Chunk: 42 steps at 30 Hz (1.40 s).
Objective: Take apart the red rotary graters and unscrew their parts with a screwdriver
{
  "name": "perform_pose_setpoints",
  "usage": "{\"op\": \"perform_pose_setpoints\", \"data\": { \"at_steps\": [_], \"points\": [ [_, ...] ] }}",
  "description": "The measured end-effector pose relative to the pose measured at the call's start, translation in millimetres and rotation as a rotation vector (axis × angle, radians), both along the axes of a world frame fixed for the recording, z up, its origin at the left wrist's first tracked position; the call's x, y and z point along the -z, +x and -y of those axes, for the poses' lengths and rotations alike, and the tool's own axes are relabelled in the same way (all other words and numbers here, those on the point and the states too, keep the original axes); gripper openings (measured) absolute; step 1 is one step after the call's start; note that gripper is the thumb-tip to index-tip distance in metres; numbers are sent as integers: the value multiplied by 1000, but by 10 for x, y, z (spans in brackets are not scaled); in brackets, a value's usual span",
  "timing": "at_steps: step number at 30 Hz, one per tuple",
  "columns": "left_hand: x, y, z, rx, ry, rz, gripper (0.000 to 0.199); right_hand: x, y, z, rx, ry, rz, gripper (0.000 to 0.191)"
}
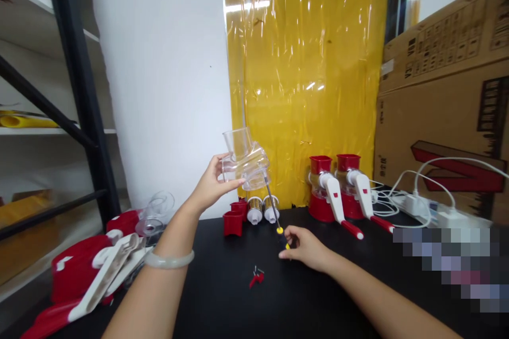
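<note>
My left hand (217, 183) grips a clear plastic grater housing (250, 161) and holds it tilted above the table, its square chute pointing up. In my right hand (304, 249) is a screwdriver (273, 204) with a black and yellow handle, its long shaft slanting up to the underside of the housing. The tip seems to meet the housing, though the exact contact is too small to make out. Below, on the black table (214, 296), lie small red plastic parts (257, 278) and several screws (257, 269).
Two assembled red and white rotary graters (322, 196) stand at the back right, beside white cables and a power strip (453, 218). Metal grater drums (255, 210) and red plastic pieces (233, 222) sit behind my hands. Red bases (79, 267) and white crank handles (107, 275) crowd the left.
</note>
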<state>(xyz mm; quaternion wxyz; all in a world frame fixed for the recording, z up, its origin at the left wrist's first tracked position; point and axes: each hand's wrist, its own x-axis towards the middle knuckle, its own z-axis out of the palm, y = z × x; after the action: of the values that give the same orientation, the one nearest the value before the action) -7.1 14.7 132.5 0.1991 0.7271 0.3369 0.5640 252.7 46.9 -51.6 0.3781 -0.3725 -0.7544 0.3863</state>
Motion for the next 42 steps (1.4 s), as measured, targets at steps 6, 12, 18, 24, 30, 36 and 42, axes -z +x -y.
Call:
{"op": "perform_pose_setpoints", "data": {
  "at_steps": [6, 12, 18, 24, 30, 36, 42],
  "points": [
    [-38, -31, 29, -7, 68, -27, 75, -49, 1, 55, 42, -36, 62, 46],
    [-74, -12, 69, -63, 89, -48, 75, -232, 12, 178, 61, 101, 197, 34],
    [-70, -21, 84, -106, 101, -78, 78, -270, 106, 207, -70, 131, 253, 16],
    [-61, -57, 51, -122, 108, -55, 82, -158, -34, 158, -64, 17, 171, 20],
    [-84, -76, 127, -183, 47, -46, 90, -250, -226, 65, -97, -100, 283, 35],
    [-88, -78, 183, -195, 32, -30, 93, -467, -101, 8, -266, -69, 495, 37],
    [-84, -37, 169, -143, 53, -13, 88, -189, -164, -34, -130, -67, 228, 31]
  ]
}}
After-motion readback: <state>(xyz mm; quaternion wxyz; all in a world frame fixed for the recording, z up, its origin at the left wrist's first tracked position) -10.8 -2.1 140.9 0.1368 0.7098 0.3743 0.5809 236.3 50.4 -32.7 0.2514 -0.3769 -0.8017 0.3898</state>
